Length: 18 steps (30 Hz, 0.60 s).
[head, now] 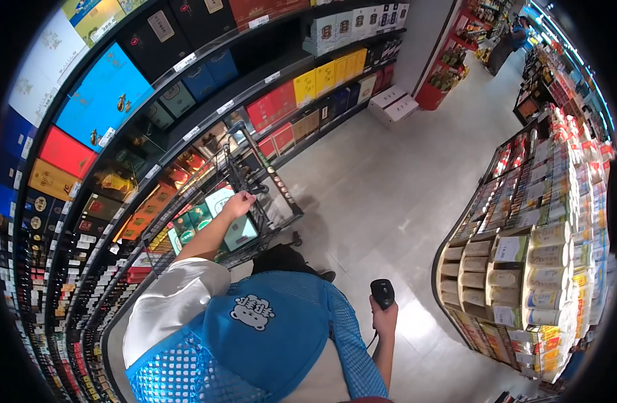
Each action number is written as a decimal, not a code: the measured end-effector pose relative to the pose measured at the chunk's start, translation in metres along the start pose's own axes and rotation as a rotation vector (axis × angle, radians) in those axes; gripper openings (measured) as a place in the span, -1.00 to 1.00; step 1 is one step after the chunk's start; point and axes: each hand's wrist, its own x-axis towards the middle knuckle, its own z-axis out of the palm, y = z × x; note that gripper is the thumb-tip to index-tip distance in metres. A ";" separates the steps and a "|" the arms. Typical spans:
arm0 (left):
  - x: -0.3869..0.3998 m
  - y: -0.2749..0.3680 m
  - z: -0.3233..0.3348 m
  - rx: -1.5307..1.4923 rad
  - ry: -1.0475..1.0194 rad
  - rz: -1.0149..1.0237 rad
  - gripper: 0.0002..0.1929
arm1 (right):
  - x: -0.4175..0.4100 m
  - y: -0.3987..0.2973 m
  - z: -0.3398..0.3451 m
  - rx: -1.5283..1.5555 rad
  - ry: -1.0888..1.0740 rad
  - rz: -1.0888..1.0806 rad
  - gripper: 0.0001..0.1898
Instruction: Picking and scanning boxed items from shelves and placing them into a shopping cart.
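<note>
My left hand (239, 204) reaches over a wire shopping cart (274, 229), its fingers bent at the upper side of a pale green box (242, 231). Whether the fingers grip that box or only rest above it, I cannot tell. Beside it in the cart lie green gift boxes (184, 230), partly covered by my forearm. The cart's push handle (272, 171) slants toward the aisle. In my right hand (385, 317) is a black handheld barcode scanner (382, 293), held out over the floor with its cord hanging below.
Store shelves (208, 118) full of boxed goods curve along the left, close to the cart. A white carton (393, 107) stands on the grey floor (369, 186) at the shelf's end. To the right is a display stand (510, 272) of packaged goods. Another person (510, 44) stands far up the aisle.
</note>
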 end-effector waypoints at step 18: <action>0.191 0.058 0.059 -0.285 0.595 -0.438 -0.16 | 0.227 -0.152 -0.007 0.015 -0.326 -0.118 -0.81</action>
